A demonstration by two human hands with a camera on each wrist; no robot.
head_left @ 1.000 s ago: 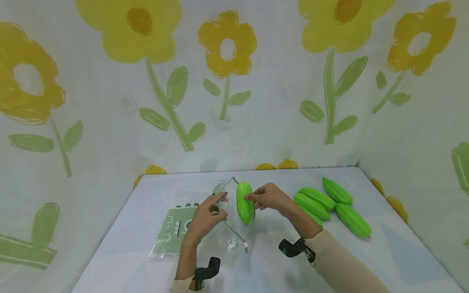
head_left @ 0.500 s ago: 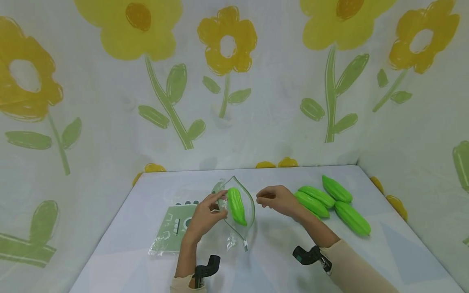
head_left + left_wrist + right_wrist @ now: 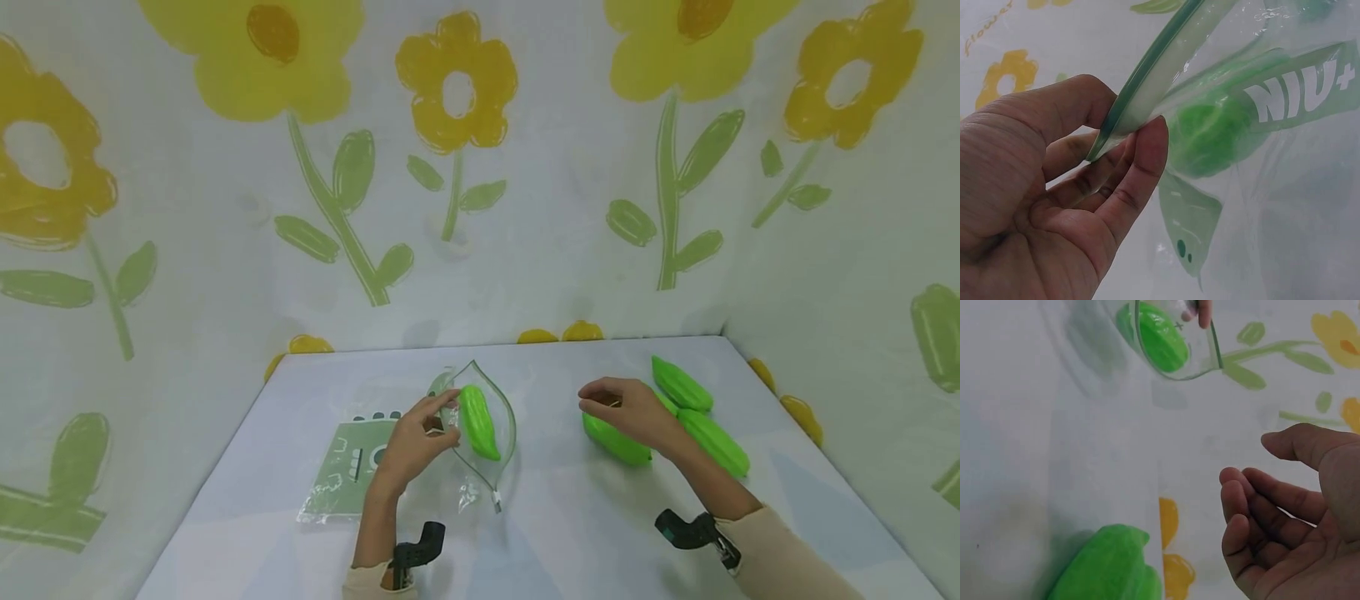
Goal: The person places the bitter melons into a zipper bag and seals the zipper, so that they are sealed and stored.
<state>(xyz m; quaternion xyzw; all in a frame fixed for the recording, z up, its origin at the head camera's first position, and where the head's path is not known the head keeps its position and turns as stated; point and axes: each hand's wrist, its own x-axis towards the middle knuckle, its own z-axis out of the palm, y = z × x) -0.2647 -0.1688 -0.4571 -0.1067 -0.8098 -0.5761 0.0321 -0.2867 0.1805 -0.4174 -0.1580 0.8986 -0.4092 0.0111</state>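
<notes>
My left hand [image 3: 411, 446] pinches the edge of a clear zip bag [image 3: 1147, 69] with a green-lined mouth, between thumb and fingers. The bag's mouth gapes wide, and a zip slider [image 3: 497, 502] hangs at its near end. Inside lies one bright green, ribbed, long vegetable-like piece [image 3: 478, 423], blurred through the plastic in the left wrist view. To the right, my right hand [image 3: 630, 410] hovers over more such green pieces [image 3: 618, 442], holding nothing, its fingers loosely bent. The hand partly covers that group. In the right wrist view a green piece [image 3: 1104, 565] shows below the fingers.
A flat plastic packet with a green print [image 3: 345, 479] lies on the table [image 3: 547, 533] left of the bag. Two more green pieces lie at the right, one farther back [image 3: 682, 385] and one nearer [image 3: 716, 442]. A flower-printed cloth wall [image 3: 555, 233] stands behind the table.
My right hand has let go of the green piece, which dropped into the bag, then moved right over the other pieces. My left hand has stayed on the bag's edge.
</notes>
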